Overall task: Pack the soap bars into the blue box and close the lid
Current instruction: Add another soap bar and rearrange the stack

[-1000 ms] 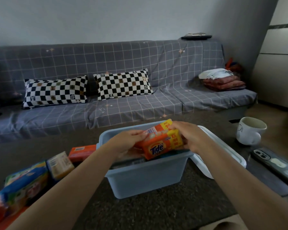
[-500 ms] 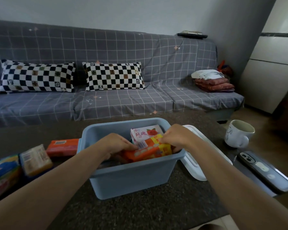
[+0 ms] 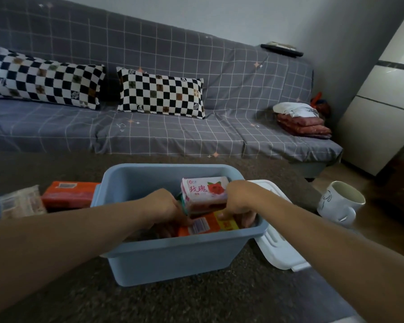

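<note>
The blue box [image 3: 173, 259] stands open on the dark table. Both my hands reach inside it. My left hand [image 3: 166, 206] and my right hand [image 3: 239, 201] grip the two ends of an orange soap bar [image 3: 210, 223], which lies low in the box. A pink-and-white soap bar with a rose picture [image 3: 205, 191] stands behind it in the box. The white lid [image 3: 278, 248] lies on the table against the box's right side. Left of the box lie an orange soap bar [image 3: 68, 193] and a pale wrapped bar [image 3: 19, 202].
A white mug [image 3: 341, 202] stands right of the lid. A grey checked sofa [image 3: 149, 134] with two chequered pillows runs behind the table. Folded cloths [image 3: 301, 120] lie at its right end. A pale cabinet [image 3: 383, 113] stands at the far right.
The orange soap bar has gone from above the rim down into the box, held by both hands. The view has moved closer and tilted down.
</note>
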A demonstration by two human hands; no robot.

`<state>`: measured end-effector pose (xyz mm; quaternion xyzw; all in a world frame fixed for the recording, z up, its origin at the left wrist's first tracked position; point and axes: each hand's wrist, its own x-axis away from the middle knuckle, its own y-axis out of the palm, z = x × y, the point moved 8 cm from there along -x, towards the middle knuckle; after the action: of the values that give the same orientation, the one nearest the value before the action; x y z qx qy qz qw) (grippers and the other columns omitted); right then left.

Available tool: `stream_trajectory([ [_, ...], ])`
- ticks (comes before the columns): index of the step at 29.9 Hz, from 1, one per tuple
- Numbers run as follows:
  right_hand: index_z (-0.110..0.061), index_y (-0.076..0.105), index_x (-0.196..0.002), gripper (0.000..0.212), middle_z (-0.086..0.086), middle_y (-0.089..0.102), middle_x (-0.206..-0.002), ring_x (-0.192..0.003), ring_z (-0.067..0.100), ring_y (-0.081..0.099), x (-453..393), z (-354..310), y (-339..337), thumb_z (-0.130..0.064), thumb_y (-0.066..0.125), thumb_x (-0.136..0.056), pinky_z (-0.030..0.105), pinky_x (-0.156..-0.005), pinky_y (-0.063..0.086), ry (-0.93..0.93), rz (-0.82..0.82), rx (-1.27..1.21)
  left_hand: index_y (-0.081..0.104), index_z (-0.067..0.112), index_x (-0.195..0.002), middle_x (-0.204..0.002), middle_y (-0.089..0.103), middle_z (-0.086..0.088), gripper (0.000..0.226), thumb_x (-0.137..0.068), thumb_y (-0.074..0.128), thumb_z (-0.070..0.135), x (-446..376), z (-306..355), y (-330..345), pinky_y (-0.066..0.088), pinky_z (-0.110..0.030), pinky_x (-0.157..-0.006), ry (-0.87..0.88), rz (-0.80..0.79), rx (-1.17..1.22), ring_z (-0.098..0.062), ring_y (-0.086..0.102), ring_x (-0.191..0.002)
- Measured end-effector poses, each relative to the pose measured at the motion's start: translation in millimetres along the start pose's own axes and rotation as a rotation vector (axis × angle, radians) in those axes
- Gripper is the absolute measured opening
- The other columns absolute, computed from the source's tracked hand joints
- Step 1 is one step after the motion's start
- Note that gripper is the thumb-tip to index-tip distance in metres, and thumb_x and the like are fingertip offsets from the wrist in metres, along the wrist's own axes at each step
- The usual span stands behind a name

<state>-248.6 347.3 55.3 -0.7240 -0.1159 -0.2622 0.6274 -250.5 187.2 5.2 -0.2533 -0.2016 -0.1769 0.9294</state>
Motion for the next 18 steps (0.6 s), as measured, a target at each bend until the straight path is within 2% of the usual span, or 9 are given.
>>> stream_trajectory([
  [3,-0.003,0.054,-0.116,0.044,0.011,0.072,-0.094,-0.060,0.015,0.065,-3,-3,2,-0.034,0.064,-0.087,0.037,-0.089,0.055,-0.006,-0.039,0.060,0.073,-0.003,-0.081,-0.043,0.060,-0.007,0.017,-0.077,0.077,0.012,-5,-4,2,0.048,-0.024,-0.043,-0.024,-0.009,-0.001,-0.017,0.054,-0.035],
  [5,-0.003,0.053,-0.116,0.042,0.013,0.073,-0.102,-0.057,0.015,0.063,-5,-5,3,-0.033,0.062,-0.088,0.037,-0.090,0.055,-0.009,-0.071,0.084,0.073,-0.006,-0.088,-0.048,0.061,-0.011,0.023,-0.077,0.077,0.014,-8,-7,2,0.049,-0.026,-0.047,-0.045,-0.025,-0.007,-0.019,0.054,-0.038],
  [7,-0.003,0.054,-0.115,0.039,0.013,0.072,-0.104,-0.068,0.018,0.067,-6,-7,5,-0.031,0.061,-0.089,0.036,-0.091,0.054,-0.008,-0.074,0.144,0.072,-0.007,-0.090,-0.054,0.063,-0.013,0.025,-0.077,0.077,0.015,-10,-6,3,0.049,-0.026,-0.047,-0.049,-0.037,-0.017,-0.020,0.055,-0.040],
  [9,-0.006,0.058,-0.114,0.032,0.010,0.070,-0.106,-0.087,0.020,0.068,-13,-12,8,-0.026,0.060,-0.090,0.032,-0.091,0.053,-0.036,-0.026,0.272,0.071,-0.007,-0.092,-0.056,0.064,-0.012,0.025,-0.078,0.076,0.013,-15,-2,7,0.052,-0.026,-0.045,-0.034,-0.047,-0.029,-0.019,0.057,-0.040],
  [11,-0.009,0.061,-0.116,0.031,0.008,0.067,-0.104,-0.094,0.021,0.065,-20,-17,10,-0.023,0.060,-0.089,0.033,-0.091,0.052,-0.060,0.032,0.363,0.069,-0.007,-0.096,-0.058,0.065,-0.012,0.025,-0.079,0.075,0.010,-21,-1,12,0.057,-0.030,-0.051,-0.030,-0.062,-0.035,-0.021,0.061,-0.047],
  [13,-0.008,0.061,-0.111,0.032,0.007,0.067,-0.095,-0.084,0.020,0.066,-27,-18,11,-0.029,0.064,-0.087,0.035,-0.090,0.053,-0.052,0.005,0.321,0.068,-0.007,-0.093,-0.056,0.066,-0.011,0.021,-0.079,0.074,0.008,-27,-5,13,0.059,-0.031,-0.054,-0.045,-0.083,-0.010,-0.022,0.063,-0.051],
  [16,-0.010,0.056,-0.088,0.032,0.005,0.064,-0.067,-0.055,0.016,0.061,-29,-18,11,-0.041,0.065,-0.083,0.033,-0.083,0.055,-0.041,-0.066,0.185,0.069,-0.007,-0.086,-0.055,0.066,-0.012,0.020,-0.078,0.076,0.010,-29,-10,12,0.059,-0.030,-0.052,-0.046,-0.109,0.050,-0.021,0.064,-0.050],
  [18,-0.011,0.057,-0.089,0.033,0.004,0.064,-0.067,-0.051,0.015,0.059,-29,-19,11,-0.043,0.065,-0.083,0.031,-0.076,0.056,-0.089,-0.034,0.178,0.069,-0.006,-0.089,-0.061,0.068,-0.015,0.029,-0.078,0.076,0.020,-29,-8,11,0.059,-0.030,-0.053,-0.036,-0.107,0.046,-0.023,0.066,-0.052],
])
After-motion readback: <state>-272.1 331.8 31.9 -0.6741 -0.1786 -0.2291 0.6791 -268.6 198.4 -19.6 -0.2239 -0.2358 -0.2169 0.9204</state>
